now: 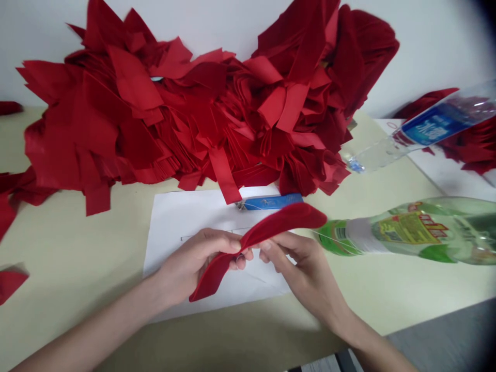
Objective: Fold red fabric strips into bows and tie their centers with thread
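Observation:
A red fabric strip [287,221] is pinched narrow at its middle, its two ends flaring out. My left hand [207,253] grips that gathered middle between thumb and fingers. Close beside it, my right hand [300,263] has thumb and forefinger pressed together at the strip's lower edge, seemingly on a thread too fine to make out there. White thread [333,237] stretches between my right hand and a green-and-clear plastic bottle [418,230] lying on its side, with a white band of thread wound round it. Under my hands lies a white paper sheet [170,217] with drawn lines.
A large heap of red fabric strips [186,113] spreads along the wall at the back. In front of it lies a blue box [271,201]. A clear water bottle [430,126] leans at the right, near more red fabric [476,147]. Loose red pieces [11,284] lie at left.

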Tool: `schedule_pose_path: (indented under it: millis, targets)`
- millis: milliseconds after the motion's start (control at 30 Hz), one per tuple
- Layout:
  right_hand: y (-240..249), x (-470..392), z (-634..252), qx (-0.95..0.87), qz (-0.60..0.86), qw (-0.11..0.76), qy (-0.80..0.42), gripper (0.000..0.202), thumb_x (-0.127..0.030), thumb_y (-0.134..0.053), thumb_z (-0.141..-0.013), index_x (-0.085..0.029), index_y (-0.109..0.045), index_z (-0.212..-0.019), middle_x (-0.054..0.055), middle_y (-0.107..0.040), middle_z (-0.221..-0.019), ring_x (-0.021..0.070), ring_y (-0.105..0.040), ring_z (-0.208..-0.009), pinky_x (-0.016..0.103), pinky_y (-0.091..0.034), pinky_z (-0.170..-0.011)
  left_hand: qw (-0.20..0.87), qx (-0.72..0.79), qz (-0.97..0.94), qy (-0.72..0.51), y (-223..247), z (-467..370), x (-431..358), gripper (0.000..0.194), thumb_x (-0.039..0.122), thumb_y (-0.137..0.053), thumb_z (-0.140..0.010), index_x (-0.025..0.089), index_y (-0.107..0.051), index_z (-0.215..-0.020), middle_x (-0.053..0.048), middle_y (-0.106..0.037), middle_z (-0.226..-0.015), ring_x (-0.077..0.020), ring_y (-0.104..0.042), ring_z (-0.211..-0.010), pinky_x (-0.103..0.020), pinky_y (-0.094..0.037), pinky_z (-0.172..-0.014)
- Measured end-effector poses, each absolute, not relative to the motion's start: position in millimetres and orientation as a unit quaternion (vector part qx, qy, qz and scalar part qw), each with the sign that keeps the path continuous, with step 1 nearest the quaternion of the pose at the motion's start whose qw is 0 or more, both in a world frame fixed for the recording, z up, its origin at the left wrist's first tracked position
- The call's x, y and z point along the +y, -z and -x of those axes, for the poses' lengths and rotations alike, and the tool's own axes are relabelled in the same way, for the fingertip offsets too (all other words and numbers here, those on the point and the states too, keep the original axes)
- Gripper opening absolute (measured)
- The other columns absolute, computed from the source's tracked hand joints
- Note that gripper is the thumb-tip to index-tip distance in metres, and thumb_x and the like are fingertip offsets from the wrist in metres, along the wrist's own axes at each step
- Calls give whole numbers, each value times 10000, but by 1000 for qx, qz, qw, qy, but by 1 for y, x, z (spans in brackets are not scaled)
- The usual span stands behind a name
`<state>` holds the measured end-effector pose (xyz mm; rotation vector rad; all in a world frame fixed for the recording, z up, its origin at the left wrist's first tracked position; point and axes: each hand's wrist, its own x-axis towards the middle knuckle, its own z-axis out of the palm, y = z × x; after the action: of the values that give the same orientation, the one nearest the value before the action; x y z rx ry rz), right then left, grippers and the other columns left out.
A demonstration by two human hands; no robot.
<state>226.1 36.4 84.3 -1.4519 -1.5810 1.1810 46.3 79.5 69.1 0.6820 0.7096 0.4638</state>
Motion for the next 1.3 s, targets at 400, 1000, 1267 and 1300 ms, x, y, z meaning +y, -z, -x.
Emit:
schedule_pose_path:
  millis: [400,1000,1267,1300]
  targets:
    - [-60,42,-242,-384,391,399,-735,127,-263,-663,-796,-236,-728,-902,9,-649,-820,108,-614,-731,226,-492,-704,439,316,-773,-331,-79,-50,54,149,25,-506,-781,120,-610,-734,-25,-568,-718,-103,-477,-624,-234,-374,-568]
    - [-74,53,-248,-271,382,566,-678,116,-261,-596,-839,-204,-582,-739,-15,-513,-751,104,-549,-797,214,-459,-780,361,379,-740,-423,-78,-51,52,188,36,-559,-765,192,-645,-826,-9,-700,-902,-129,-640,-822,-209,-505,-719]
    - [-97,25,-254,-478,437,517,-560,98,-250,-621,-827,-228,-606,-733,-41,-472,-547,68,-396,-450,197,-288,-382,421,502,-647,-390,-71,-50,65,110,146,-585,-788,193,-634,-701,34,-637,-666,-92,-544,-575,-187,-453,-510]
    - [-97,22,-244,-526,440,414,-599,95,-228,-619,-826,-218,-623,-732,-25,-530,-589,76,-446,-490,203,-322,-416,429,502,-641,-390,-71,-51,65,101,160,-589,-790,192,-637,-706,33,-632,-660,-94,-541,-576,-190,-455,-516]
